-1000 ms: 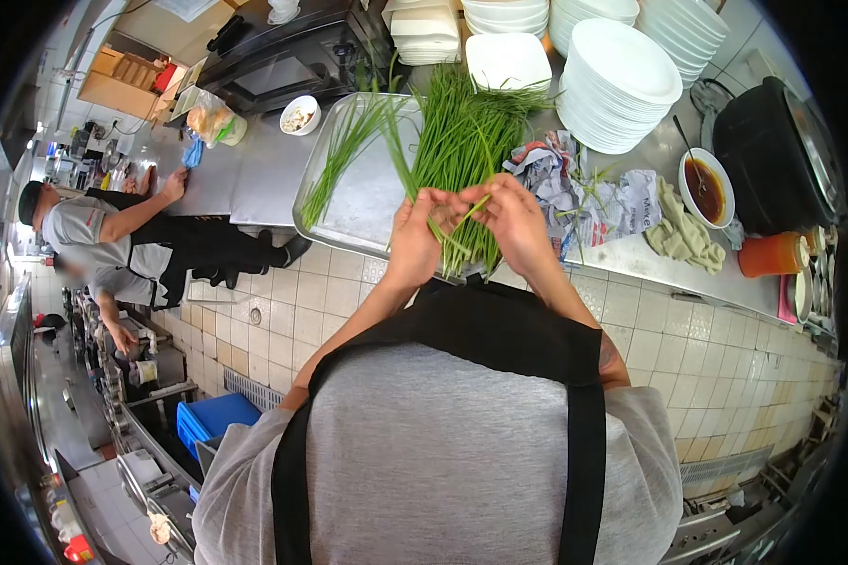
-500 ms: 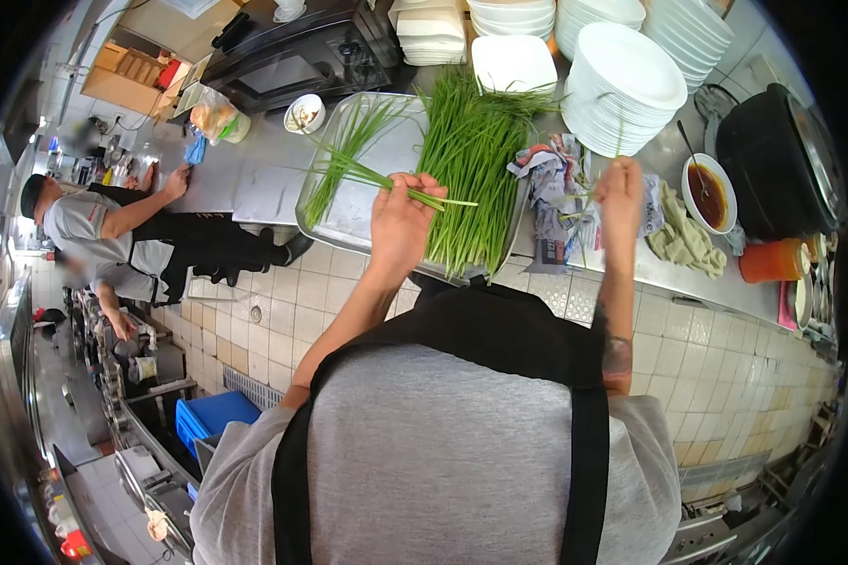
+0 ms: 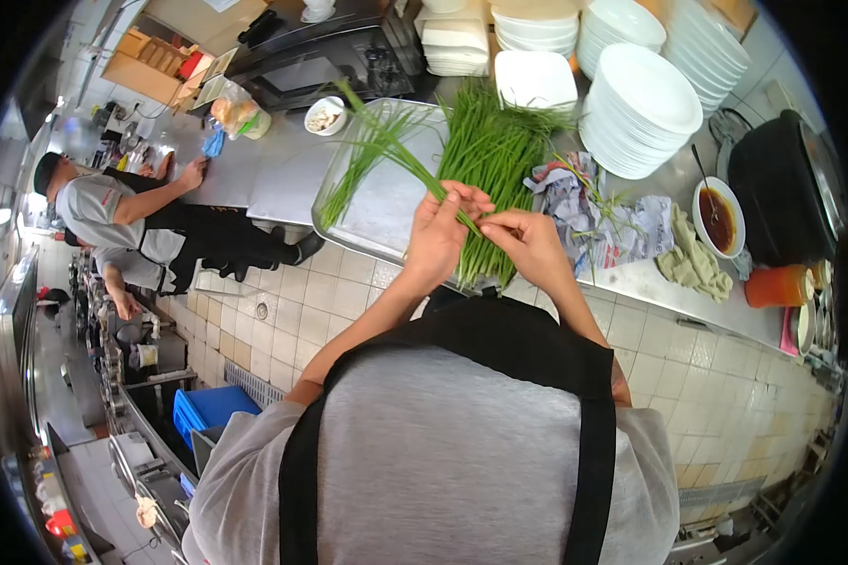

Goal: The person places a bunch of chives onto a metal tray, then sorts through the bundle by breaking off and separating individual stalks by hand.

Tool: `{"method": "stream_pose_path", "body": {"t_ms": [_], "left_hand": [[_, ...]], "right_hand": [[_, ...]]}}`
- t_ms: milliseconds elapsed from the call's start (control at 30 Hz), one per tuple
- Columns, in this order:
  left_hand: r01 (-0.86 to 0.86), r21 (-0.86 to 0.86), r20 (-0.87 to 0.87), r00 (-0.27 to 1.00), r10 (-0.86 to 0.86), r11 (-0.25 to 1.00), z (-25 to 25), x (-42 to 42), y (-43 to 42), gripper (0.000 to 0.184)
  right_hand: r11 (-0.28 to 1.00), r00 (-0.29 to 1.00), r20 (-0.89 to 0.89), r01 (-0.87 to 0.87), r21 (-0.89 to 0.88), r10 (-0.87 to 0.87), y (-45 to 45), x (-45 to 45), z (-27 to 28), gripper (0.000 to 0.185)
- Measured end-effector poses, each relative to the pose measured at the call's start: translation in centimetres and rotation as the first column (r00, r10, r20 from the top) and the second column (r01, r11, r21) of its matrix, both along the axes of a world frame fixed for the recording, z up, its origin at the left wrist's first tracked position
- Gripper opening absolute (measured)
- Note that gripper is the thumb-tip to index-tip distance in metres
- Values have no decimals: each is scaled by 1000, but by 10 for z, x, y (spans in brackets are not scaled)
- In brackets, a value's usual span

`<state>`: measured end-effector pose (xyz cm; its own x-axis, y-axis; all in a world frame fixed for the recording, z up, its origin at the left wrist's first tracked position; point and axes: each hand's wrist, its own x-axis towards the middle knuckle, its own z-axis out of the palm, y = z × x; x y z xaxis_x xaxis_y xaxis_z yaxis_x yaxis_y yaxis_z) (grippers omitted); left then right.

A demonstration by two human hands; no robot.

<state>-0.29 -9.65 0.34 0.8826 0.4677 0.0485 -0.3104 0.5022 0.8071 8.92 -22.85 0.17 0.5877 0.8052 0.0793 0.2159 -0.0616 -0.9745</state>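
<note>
A thin bunch of green chives is gripped in my left hand, its leafy tips pointing up and left. My right hand pinches at the lower ends of the bunch, thumb and finger together, close beside my left fingers. Beneath both hands is a metal tray. A thick heap of chives fills its right side, and a smaller pile lies at its left. Crumpled newspaper with loose green scraps on it lies to the right of the tray.
Stacked white plates stand behind the newspaper. On the right are a green cloth, a bowl of brown sauce and a black pot. A small white bowl and a microwave are at the back. A co-worker stands at left.
My right hand has come left from over the newspaper to the ends of the held chives. My left hand still holds the bunch, which now points more steeply upward.
</note>
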Motion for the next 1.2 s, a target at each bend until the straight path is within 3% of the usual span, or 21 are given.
{"method": "stream_pose_path", "body": {"t_ms": [200,300,400,500,600,700,800,900,1100,1200], "left_hand": [[82,-26,32,996,-81,996,7,-3,-1,16],[184,-4,16,983,-184,983,4,-6,4,17],[241,-5,3,971,-241,971,2,-9,6,18],[236,-19,-9,972,-236,972,8,-8,2,18],[213,-9,-23,977,-213,977,2,-8,-1,17],[160,24,27,987,-160,987,-5,-5,-10,16],[108,98,65,991,-114,989,-4,-3,-19,15],[71,200,31,996,-78,977,-6,-2,-22,16],[60,273,-44,998,-50,960,-17,-3,-28,16],[129,262,-65,991,-116,957,-17,-6,-27,16]], "right_hand": [[993,891,-437,-100,70,121,6,-3,-18,16],[984,815,-554,-168,53,169,2,0,-27,16],[990,859,-492,-109,90,139,2,-6,-26,14],[995,810,-580,-90,30,90,0,-7,-24,14],[995,933,-347,-84,52,97,3,-10,-48,11],[996,913,-408,47,77,-12,7,-18,-53,12],[987,671,-741,115,112,6,10,-21,-43,15],[972,401,-914,186,141,56,13,-24,-35,15],[950,92,-995,302,74,49,19,-13,-59,11],[920,88,-995,384,83,53,7,8,-69,9]]}}
